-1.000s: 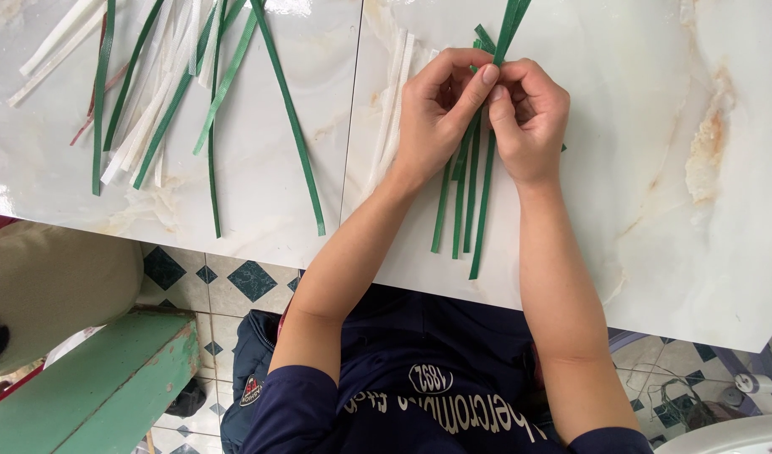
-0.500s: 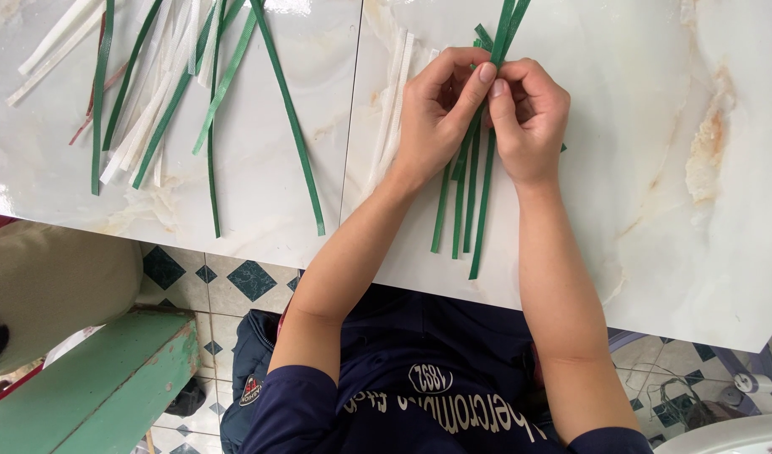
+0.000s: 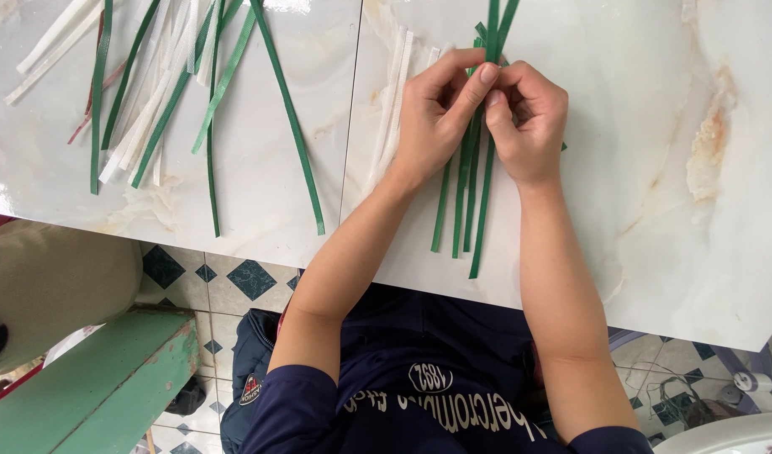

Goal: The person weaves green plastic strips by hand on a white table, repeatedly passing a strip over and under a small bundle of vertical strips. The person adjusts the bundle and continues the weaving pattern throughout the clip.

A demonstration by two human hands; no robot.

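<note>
A small bundle of green flat strips (image 3: 465, 206) lies lengthwise on the white marbled tabletop (image 3: 655, 210), its lower ends pointing toward the near edge. My left hand (image 3: 436, 118) and my right hand (image 3: 527, 118) meet over the bundle's upper part. The fingertips of both hands pinch the green strips together. The strips run on past my fingers toward the top edge of the view. My hands hide how the strips cross beneath them.
Loose green strips (image 3: 289, 118) and white strips (image 3: 150, 109) lie fanned over the table's left half. Two white strips (image 3: 390, 118) rest just left of my left hand. A green bench (image 3: 92, 378) stands on the tiled floor below, at left.
</note>
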